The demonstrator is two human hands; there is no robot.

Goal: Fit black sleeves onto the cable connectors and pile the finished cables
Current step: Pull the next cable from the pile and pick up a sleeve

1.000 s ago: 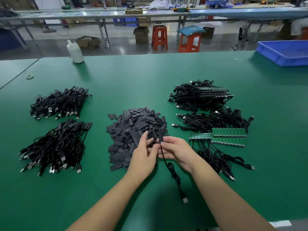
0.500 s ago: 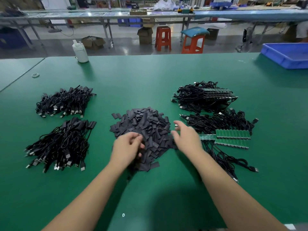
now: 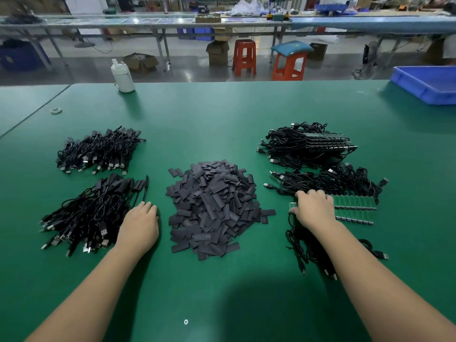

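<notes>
On green bench [image 3: 222, 124]: heap of flat black sleeves [image 3: 212, 206] at centre, long axes pointing every way. Left hand [image 3: 139, 227] relaxed, fingers straight, beside near finished cable pile [image 3: 91, 213], plugs toward viewer. Right hand [image 3: 313, 208] curled over row of green connector boards [image 3: 355, 206], grasp unclear.

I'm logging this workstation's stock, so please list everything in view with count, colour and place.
Sleeves: one heap, black, table centre.
Sleeved cable piles: two, black, left side.
Unsleeved cables with boards: several bundles, black with green boards, right side.
Bottle: one, white, far left edge.
Bin: one, blue, far right.
Stools: two, orange-red, beyond table.
Table: green.
Left hand: beside near left pile.
Right hand: on green boards.
</notes>
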